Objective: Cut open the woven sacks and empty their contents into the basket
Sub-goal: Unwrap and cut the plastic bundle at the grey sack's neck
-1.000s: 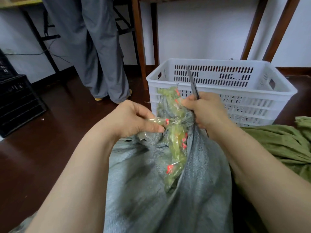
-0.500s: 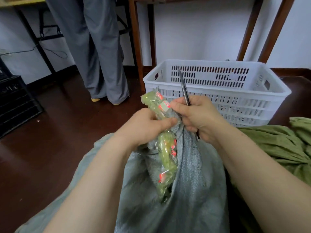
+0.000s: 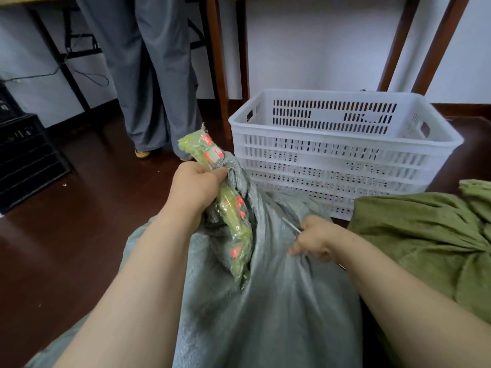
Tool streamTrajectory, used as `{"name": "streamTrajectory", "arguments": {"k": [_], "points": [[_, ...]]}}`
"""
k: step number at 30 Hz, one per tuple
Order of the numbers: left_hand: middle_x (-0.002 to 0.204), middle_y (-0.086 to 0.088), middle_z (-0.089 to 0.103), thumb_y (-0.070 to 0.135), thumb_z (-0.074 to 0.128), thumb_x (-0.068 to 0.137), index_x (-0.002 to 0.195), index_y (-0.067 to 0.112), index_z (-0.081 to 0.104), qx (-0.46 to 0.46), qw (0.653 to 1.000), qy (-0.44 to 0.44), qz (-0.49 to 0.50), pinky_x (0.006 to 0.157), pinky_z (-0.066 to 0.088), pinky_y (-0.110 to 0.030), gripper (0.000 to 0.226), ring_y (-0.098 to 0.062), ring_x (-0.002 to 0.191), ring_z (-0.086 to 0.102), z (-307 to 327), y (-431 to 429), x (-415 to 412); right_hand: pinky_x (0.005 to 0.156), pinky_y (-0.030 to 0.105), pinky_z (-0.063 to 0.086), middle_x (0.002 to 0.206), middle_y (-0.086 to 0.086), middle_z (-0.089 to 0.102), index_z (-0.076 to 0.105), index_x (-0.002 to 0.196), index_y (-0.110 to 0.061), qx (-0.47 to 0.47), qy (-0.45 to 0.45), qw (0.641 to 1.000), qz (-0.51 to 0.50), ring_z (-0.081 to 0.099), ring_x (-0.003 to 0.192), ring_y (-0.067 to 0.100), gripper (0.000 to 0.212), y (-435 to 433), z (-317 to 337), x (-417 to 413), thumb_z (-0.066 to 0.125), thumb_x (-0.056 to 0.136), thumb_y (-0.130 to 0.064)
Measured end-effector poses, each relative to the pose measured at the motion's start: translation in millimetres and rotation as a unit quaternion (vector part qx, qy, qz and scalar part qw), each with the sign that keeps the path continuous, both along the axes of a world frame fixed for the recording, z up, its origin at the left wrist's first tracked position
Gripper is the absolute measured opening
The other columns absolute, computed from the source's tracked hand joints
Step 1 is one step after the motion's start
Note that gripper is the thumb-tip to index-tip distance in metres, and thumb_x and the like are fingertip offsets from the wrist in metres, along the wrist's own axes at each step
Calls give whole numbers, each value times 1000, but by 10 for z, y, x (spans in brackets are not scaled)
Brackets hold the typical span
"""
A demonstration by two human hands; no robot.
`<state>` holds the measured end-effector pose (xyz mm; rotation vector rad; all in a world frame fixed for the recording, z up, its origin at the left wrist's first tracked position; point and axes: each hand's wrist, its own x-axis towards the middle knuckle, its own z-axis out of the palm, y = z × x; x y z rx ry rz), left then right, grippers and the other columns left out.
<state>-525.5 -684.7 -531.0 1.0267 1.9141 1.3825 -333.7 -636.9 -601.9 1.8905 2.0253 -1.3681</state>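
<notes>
Near white basket (image 3: 342, 128) and green sack (image 3: 425, 235) on dark floor (image 3: 79, 235), left grip (image 3: 196, 187) clamps a packet (image 3: 203, 148), right grip (image 3: 313, 240) a blade (image 3: 292, 227).

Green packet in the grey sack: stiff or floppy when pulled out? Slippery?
Probably floppy: the green packet bends where the left hand grips it. Its glossy film may be slippery. Likely light: one hand holds it up.

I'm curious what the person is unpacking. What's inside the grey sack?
Clear plastic packets of something green, with red print, stick out of the grey sack at its cut opening, gripped by the left hand. Anything deeper inside is covered by the sack's cloth.
</notes>
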Motion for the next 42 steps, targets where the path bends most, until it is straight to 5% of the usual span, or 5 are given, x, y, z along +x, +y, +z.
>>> {"name": "streamTrajectory", "arguments": {"k": [5,11,19,33,42], "points": [[88,-28,69,15,69,83,88,-13,65,-24,999,21,21,82,54,-57,28,-37,80,67,-17,-39,-77,29,12,18,49,4,39,47,76,-4,58,314,891,-323,28,28,8,18,150,117,3,55,89,5],[76,-6,69,20,70,86,79,8,67,3,999,-35,-27,71,56,-34,14,-21,68,66,271,-84,-53,46,21,41,58,-3,56,57,59,-18,312,495,737,-339,51,51,9,28,353,1162,-190,68,81,-4],[63,-5,58,24,54,85,82,14,66,-59,984,-149,-77,66,45,-29,16,-21,57,53,258,-77,64,45,23,35,67,15,54,56,93,0,120,19,986,-113,45,49,19,21,308,552,93,70,77,-3],[75,-17,64,14,68,86,93,-9,69,14,982,-173,-72,41,41,-13,24,-11,42,50,175,-9,140,46,22,34,49,-3,58,73,77,-16,222,37,966,124,41,42,8,26,-344,1708,195,58,92,-31],[86,-14,73,29,73,82,74,13,76,43,992,-98,-64,91,53,-46,18,-25,82,65,165,35,147,71,30,49,83,5,64,65,96,-11,357,-76,917,162,54,68,20,24,-476,1642,-92,49,97,-30]]}}
